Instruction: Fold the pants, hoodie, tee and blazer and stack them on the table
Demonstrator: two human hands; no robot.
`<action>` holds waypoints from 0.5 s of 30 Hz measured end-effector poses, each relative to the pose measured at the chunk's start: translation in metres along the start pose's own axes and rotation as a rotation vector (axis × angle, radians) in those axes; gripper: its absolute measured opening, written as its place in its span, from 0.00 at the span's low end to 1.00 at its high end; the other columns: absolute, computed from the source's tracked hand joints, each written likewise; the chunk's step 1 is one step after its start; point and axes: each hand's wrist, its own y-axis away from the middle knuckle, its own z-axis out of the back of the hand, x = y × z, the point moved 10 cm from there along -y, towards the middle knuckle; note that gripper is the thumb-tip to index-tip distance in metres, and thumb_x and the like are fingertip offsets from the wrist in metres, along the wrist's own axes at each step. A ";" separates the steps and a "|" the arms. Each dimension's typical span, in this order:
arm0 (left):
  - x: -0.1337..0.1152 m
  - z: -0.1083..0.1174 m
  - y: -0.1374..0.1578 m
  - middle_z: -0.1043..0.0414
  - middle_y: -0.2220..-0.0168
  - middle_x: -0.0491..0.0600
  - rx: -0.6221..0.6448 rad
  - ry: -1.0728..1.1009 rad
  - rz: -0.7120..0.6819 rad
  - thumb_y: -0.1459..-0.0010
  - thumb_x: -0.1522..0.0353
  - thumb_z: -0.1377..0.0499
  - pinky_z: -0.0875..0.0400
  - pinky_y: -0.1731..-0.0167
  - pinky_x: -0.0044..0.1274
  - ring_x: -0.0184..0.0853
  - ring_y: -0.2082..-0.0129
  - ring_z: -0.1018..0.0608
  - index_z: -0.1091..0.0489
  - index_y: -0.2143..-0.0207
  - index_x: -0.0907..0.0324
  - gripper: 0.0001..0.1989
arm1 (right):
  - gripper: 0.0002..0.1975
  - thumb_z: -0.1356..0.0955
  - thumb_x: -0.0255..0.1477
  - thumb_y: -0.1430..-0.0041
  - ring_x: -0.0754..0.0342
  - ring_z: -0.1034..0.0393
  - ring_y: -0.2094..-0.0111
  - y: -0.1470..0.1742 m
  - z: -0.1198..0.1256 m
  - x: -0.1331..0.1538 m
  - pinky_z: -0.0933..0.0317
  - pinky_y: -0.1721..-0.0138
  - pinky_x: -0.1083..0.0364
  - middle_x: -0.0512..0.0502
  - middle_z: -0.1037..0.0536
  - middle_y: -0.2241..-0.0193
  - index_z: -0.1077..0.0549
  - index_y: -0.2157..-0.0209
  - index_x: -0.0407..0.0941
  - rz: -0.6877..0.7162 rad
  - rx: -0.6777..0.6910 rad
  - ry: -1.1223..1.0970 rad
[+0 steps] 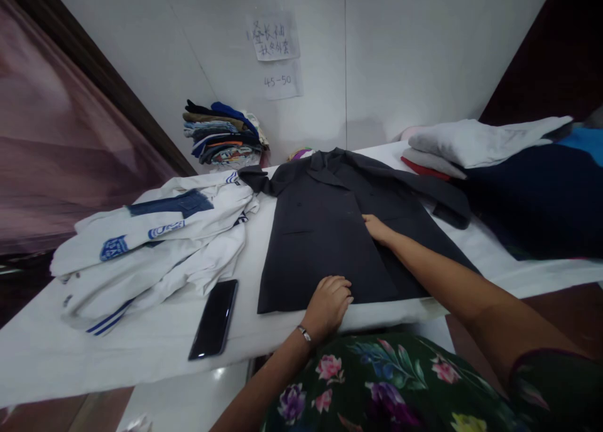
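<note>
A dark grey double-breasted coat (320,243) lies spread front side up, collar at the far end and hem near me. Its sleeves reach out to both sides. My left hand (330,300) rests on the coat's lower hem, fingers laid over the cloth and holding nothing. Further up, my right hand (375,228) is closed on the overlapping front edge of the coat. Its fingertips are partly hidden by the cloth.
A white jacket with blue stripes (155,243) and a black phone (214,319) lie left on the white-covered table (155,369). Folded clothes (223,134) are stacked at the back. More garments (532,187) are piled right. Handwritten papers (277,39) hang on the wall.
</note>
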 end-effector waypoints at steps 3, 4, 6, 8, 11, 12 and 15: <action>0.001 -0.003 -0.003 0.26 0.57 0.51 0.020 -0.017 0.011 0.39 0.70 0.48 0.37 0.48 0.35 0.37 0.52 0.29 0.30 0.65 0.59 0.07 | 0.18 0.40 0.41 0.38 0.55 0.29 0.73 0.009 0.020 -0.003 0.33 0.71 0.56 0.44 0.24 0.73 0.28 0.61 0.42 -0.033 -0.021 0.017; 0.001 -0.003 -0.003 0.26 0.57 0.51 0.017 -0.011 0.006 0.39 0.70 0.48 0.37 0.49 0.35 0.37 0.52 0.28 0.30 0.65 0.59 0.07 | 0.19 0.41 0.42 0.37 0.55 0.30 0.73 0.010 0.024 -0.004 0.33 0.71 0.55 0.44 0.24 0.72 0.28 0.60 0.43 -0.042 -0.026 0.035; -0.001 -0.001 -0.001 0.25 0.58 0.50 0.010 0.005 -0.003 0.39 0.71 0.48 0.36 0.49 0.34 0.36 0.53 0.28 0.30 0.65 0.58 0.07 | 0.19 0.39 0.42 0.38 0.55 0.30 0.73 0.011 0.029 -0.006 0.33 0.72 0.54 0.42 0.24 0.69 0.29 0.56 0.43 -0.055 -0.043 0.093; -0.002 0.002 0.000 0.25 0.58 0.50 0.010 0.023 -0.002 0.40 0.71 0.48 0.37 0.49 0.34 0.36 0.53 0.28 0.30 0.66 0.58 0.07 | 0.22 0.33 0.39 0.43 0.52 0.29 0.71 0.011 0.032 -0.006 0.32 0.70 0.52 0.41 0.24 0.66 0.32 0.49 0.43 -0.058 -0.076 0.185; 0.000 0.006 -0.002 0.25 0.58 0.49 0.037 0.052 0.024 0.41 0.68 0.44 0.35 0.50 0.33 0.36 0.53 0.27 0.29 0.67 0.57 0.05 | 0.32 0.29 0.30 0.50 0.44 0.30 0.58 0.012 0.031 0.005 0.35 0.56 0.45 0.37 0.26 0.58 0.36 0.43 0.43 -0.017 -0.145 0.334; 0.003 0.009 -0.004 0.25 0.57 0.49 0.041 0.054 0.041 0.41 0.67 0.43 0.34 0.51 0.32 0.36 0.53 0.27 0.29 0.67 0.57 0.05 | 0.33 0.29 0.28 0.50 0.41 0.34 0.51 0.013 0.029 0.012 0.39 0.50 0.43 0.36 0.28 0.53 0.37 0.42 0.43 0.020 -0.169 0.385; 0.016 0.019 -0.016 0.28 0.51 0.52 0.005 -0.023 0.104 0.40 0.64 0.44 0.36 0.47 0.35 0.37 0.48 0.29 0.28 0.61 0.56 0.08 | 0.32 0.33 0.27 0.46 0.41 0.51 0.38 0.021 0.008 0.046 0.54 0.40 0.42 0.37 0.42 0.39 0.40 0.39 0.43 0.266 -0.182 0.688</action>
